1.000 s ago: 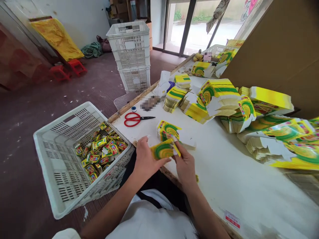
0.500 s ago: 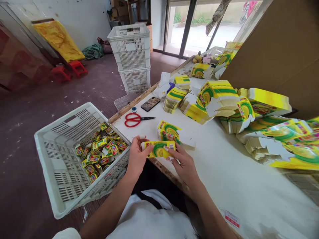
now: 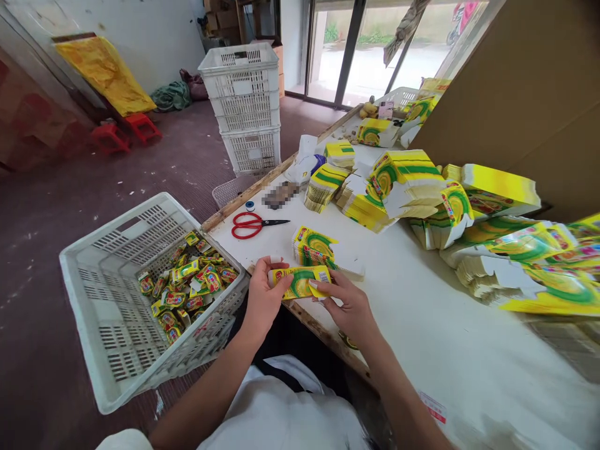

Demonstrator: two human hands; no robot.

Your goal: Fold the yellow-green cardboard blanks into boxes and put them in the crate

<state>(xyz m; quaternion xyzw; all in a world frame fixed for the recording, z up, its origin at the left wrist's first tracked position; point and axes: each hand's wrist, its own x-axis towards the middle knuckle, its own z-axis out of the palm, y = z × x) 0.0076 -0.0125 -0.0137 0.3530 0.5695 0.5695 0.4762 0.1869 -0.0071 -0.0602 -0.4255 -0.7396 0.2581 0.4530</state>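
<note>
from where i stand, the small yellow carton [image 3: 300, 282] is up in front of the person's body, held between the two hands near the table's wooden front edge. the left hand [image 3: 265, 299] is clamped on its left end, thumb on the broad printed face. the right hand [image 3: 349, 306] grips the other end, thumb and fingers by the barcode and the end flap. so the hands are apart, with the carton's green-and-yellow middle showing between them, its long side running from one to the other.

just beyond it, on the white table [image 3: 412, 331], lies a stack of flat cartons [image 3: 315, 250]. the red-handled scissors [image 3: 255, 224] lie farther off, past the left hand, with a small spool [image 3: 250, 205] near them. to the left of the left hand sits a white crate [image 3: 180, 343], and little packed boxes [image 3: 185, 284] are heaped inside it.
</note>
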